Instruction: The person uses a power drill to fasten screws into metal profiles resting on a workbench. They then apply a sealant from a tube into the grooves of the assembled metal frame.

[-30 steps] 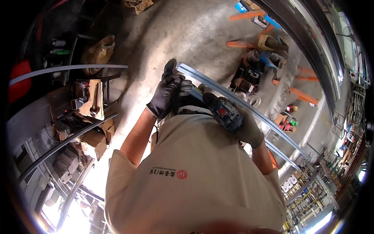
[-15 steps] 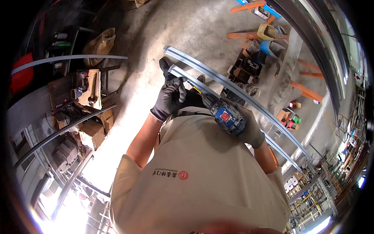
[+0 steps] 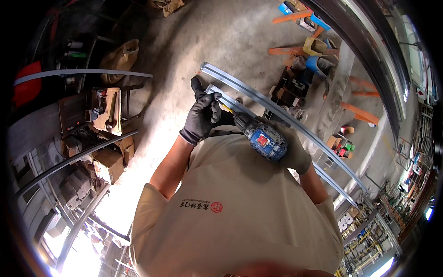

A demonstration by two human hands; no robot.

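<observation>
My right hand [image 3: 295, 150], in a grey glove, is wrapped around a blue and black cordless drill [image 3: 264, 140]. The drill's yellowish bit points up and left, toward my left hand [image 3: 201, 117]. That hand wears a dark glove, its fingers curled together beside the end of the nearer grey metal profile [image 3: 240, 107]; whatever they pinch is too small or hidden. A second, longer metal profile [image 3: 277, 109] runs roughly parallel, just beyond the first. Both slope from upper left to lower right, and the drill and my right hand cover part of the nearer one.
At the left, a work stand [image 3: 107, 108] carries a hammer and another power tool, with a cardboard box [image 3: 109, 165] below. Black crates [image 3: 290, 87], orange trestle legs [image 3: 360, 112] and blue and yellow buckets [image 3: 318, 64] stand on the right. Long dark profiles [image 3: 369, 51] arch across the upper right.
The drill and my right hand have shifted slightly left, closer to my left hand. My left hand stays curled by the profile's end. The whole view has tilted a little.
</observation>
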